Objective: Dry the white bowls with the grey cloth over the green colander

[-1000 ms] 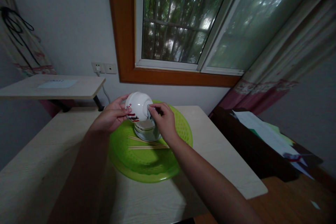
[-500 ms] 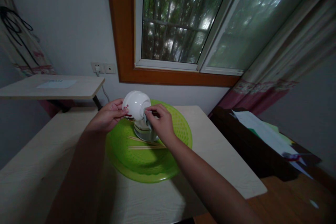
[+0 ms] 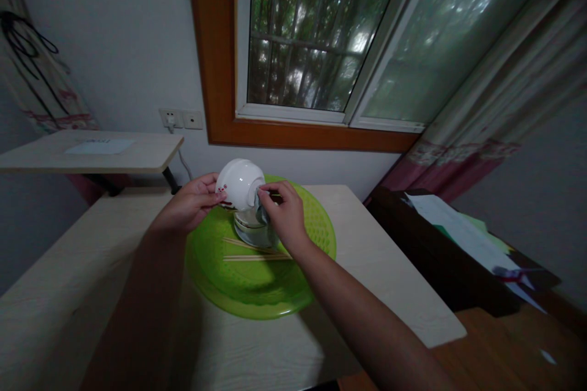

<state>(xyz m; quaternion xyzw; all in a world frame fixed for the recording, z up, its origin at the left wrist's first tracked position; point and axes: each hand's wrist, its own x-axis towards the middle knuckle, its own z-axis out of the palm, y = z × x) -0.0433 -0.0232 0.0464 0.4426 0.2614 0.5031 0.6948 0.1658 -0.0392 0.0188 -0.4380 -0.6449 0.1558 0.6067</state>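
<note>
My left hand grips the rim side of a white bowl with a red pattern, which is tipped so its foot ring faces right. Pinched in my right hand is a grey-green cloth, pressed to the bowl's base. Below the raised bowl, other white dishes sit stacked in a round green plastic tray; my right hand and the held bowl partly cover them. Several wooden chopsticks lie in the tray in front of the stack.
The tray rests on a pale wooden table. A raised shelf with a paper on it stands at the left. Behind are a wall socket and a window. Papers lie on dark furniture at the right.
The bowl and both hands have shifted very slightly to the right. The cloth has moved a little on the bowl's base. The tray and chopsticks stay as they were.
</note>
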